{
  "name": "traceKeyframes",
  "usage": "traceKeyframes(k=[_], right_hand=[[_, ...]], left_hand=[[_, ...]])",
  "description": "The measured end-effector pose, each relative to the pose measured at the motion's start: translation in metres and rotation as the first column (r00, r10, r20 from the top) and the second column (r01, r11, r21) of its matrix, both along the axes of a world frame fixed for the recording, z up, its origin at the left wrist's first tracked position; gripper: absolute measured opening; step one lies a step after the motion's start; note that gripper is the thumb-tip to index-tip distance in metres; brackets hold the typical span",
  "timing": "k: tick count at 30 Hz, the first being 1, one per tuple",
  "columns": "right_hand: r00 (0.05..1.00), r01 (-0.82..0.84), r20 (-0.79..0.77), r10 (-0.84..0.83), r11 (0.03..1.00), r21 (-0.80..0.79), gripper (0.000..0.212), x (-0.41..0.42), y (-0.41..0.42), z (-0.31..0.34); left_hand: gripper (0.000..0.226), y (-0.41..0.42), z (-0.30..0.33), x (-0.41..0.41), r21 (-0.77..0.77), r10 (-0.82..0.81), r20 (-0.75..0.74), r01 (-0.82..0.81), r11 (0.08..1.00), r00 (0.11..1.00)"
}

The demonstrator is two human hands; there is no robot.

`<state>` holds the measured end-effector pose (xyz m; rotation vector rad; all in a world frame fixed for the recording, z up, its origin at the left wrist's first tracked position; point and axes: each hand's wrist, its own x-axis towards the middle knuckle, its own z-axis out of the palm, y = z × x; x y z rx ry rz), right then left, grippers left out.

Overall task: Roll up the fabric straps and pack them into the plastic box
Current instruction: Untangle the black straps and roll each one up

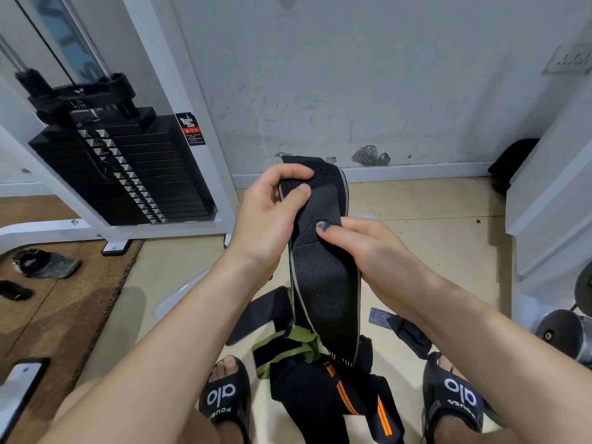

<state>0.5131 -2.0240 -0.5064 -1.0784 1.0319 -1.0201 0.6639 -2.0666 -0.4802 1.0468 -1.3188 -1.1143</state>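
Fabric straps lie in a loose heap (323, 376) on the tiled floor between the person's two sandalled feet, black ones mixed with a green-edged strap (282, 350) and an orange-striped strap (362, 398). At the far left, on the brown mat (64, 302), two small dark items rest apart from each other, and behind them stands a white weight machine with its black plate stack (128, 174) against the wall. The left hand (272, 213) is raised above the heap, its fingers (294, 174) curled over the upper end of a black grey-edged strap (323, 277) and the thumb pressing the fabric from the front, so the hand pinches it. That strap hangs down in the air from the hands to the heap. The right hand (371, 251) grips the strap lower down, thumb on the front face and fingers wrapped behind. Another dark strap (407, 331) lies on the floor just beside the right foot. At the right edge stand white cabinets (551, 200) and a metal dumbbell (563, 331).
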Motion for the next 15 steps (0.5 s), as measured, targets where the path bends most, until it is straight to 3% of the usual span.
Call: traceKeyframes(k=[5, 12, 15], right_hand=[[0.995, -0.04, -0.093, 0.037, 0.999, -0.028, 0.054, 0.0012, 0.0007, -0.0007], [0.973, -0.014, -0.231, 0.001, 0.999, -0.052, 0.04, -0.0013, 0.001, -0.0079], [0.947, -0.021, -0.321, -0.008, 0.996, -0.087, 0.057, 0.0003, -0.0004, -0.0092]], left_hand=[[0.019, -0.0019, -0.0013, 0.0024, 0.039, -0.011, -0.038, 0.013, 0.999, 0.999], [0.022, -0.0022, 0.0048, 0.0041, 0.104, 0.003, -0.126, 0.011, 0.995, 0.992], [0.023, -0.004, 0.0078, 0.0072, 0.111, 0.033, -0.126, -0.019, 0.994, 0.991]])
